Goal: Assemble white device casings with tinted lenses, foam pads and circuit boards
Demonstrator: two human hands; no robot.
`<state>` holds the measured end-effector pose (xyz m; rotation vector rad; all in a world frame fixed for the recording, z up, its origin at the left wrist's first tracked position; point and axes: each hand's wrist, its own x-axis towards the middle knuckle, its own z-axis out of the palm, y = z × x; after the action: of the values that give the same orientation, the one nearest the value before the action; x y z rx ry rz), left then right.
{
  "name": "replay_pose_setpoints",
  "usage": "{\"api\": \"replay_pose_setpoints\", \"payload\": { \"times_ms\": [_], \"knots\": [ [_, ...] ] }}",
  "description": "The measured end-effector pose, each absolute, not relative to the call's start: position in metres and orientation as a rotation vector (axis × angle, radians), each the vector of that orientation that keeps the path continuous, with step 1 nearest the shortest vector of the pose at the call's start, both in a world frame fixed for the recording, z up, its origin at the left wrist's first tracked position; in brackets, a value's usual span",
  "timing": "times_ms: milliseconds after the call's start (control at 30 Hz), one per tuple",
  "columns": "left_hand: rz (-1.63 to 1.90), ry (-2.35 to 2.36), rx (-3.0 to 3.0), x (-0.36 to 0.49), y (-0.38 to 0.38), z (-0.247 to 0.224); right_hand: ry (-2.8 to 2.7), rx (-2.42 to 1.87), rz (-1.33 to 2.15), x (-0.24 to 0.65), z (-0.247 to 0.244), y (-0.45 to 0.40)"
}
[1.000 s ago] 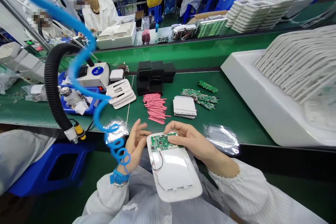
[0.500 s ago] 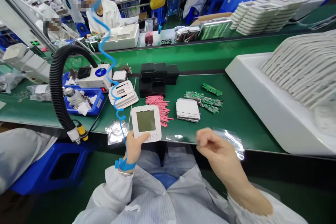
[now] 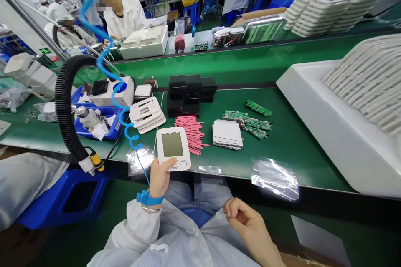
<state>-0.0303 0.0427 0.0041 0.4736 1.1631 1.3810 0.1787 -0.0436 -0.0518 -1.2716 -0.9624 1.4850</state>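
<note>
My left hand (image 3: 159, 178) grips the lower left corner of a white device cover with a grey LCD screen (image 3: 172, 145), thumb across its front near the printed button outlines. The cover is held up near the bench edge, screen facing me. A blue coiled-cord wrist strap (image 3: 149, 199) is around my left wrist. My right hand (image 3: 242, 216) hovers over my lap with fingers curled and thumb against them; whatever may be between them is hidden. Beyond the cover lie pink strips (image 3: 190, 131) and a stack of white square plates (image 3: 227, 134).
Green circuit boards (image 3: 250, 123), black parts (image 3: 191, 94) and white frames (image 3: 147, 113) lie on the bench. Clear film (image 3: 275, 178) overhangs the front edge. A foam tray (image 3: 313, 133) bounds the right; a black hose (image 3: 62, 108) and blue bin (image 3: 114, 127) stand left.
My right hand has come down from the bench edge to above my lap. The cover stays in my left hand, tilted slightly. The view has shifted a little.
</note>
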Motion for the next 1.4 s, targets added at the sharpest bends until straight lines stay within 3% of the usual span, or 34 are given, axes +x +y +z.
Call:
{"api": "replay_pose_setpoints", "payload": {
  "times_ms": [133,233,433,533,800,1100,1400],
  "knots": [
    [1.381,1.174,0.469,-0.030,0.043,0.003,-0.662,-1.300,1.799,0.168,-0.060,-0.033],
    [1.390,1.184,0.471,-0.030,0.043,0.001,-0.453,-1.256,1.821,0.153,-0.058,-0.025],
    [1.397,1.186,0.489,-0.030,0.043,0.001,-0.996,-1.022,1.963,0.126,-0.034,-0.036],
    [1.360,1.163,0.492,-0.030,0.038,0.003,-1.178,-1.143,1.890,0.130,-0.017,-0.033],
    [1.168,1.154,0.508,-0.024,0.021,0.009,-1.268,-1.249,1.287,0.174,0.028,0.027],
    [0.975,1.129,0.588,-0.017,0.011,0.013,-1.354,-1.261,1.577,0.168,0.049,0.068],
    [0.920,1.075,0.653,-0.022,0.010,0.008,-1.462,-1.302,1.570,0.163,0.041,0.069]
  ]
}}
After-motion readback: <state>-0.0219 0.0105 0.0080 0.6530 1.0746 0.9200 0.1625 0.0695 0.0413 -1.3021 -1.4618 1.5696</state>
